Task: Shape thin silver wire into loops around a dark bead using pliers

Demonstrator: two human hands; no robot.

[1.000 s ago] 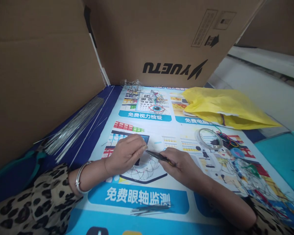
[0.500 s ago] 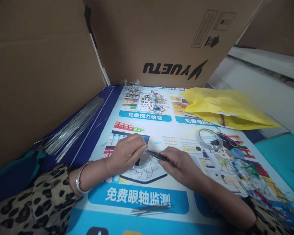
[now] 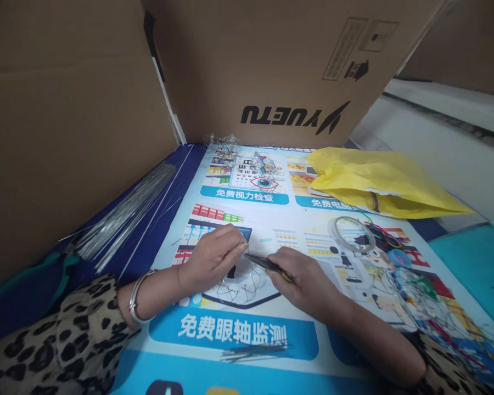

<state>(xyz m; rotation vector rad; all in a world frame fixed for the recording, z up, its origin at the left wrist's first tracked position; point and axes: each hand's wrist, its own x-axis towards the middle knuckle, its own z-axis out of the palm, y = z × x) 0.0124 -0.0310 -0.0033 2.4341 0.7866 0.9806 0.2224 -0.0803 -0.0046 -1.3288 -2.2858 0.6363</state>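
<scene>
A ring of thin looped wire hangs below my left hand, whose thumb and fingers are pinched on its upper part. My right hand is wrapped around the handles of a pair of pliers with dark jaws and a bit of yellow on the grip. The plier jaws point left, close to my left fingertips. Whether the jaws touch the wire is too small to tell. A small pile of short dark wire pieces lies on the printed sheet nearer to me.
Long straight wires lie in a bundle at left. Tangled wirework sits farther back. At right are a yellow bag, a clear spool, coloured cords and wires and a teal bag. Cardboard walls stand behind.
The pliers' jaws have drawn slightly down and back from my left fingertips, and the handles tilt a little more. My left hand stays nearly still, pinching the wire.
</scene>
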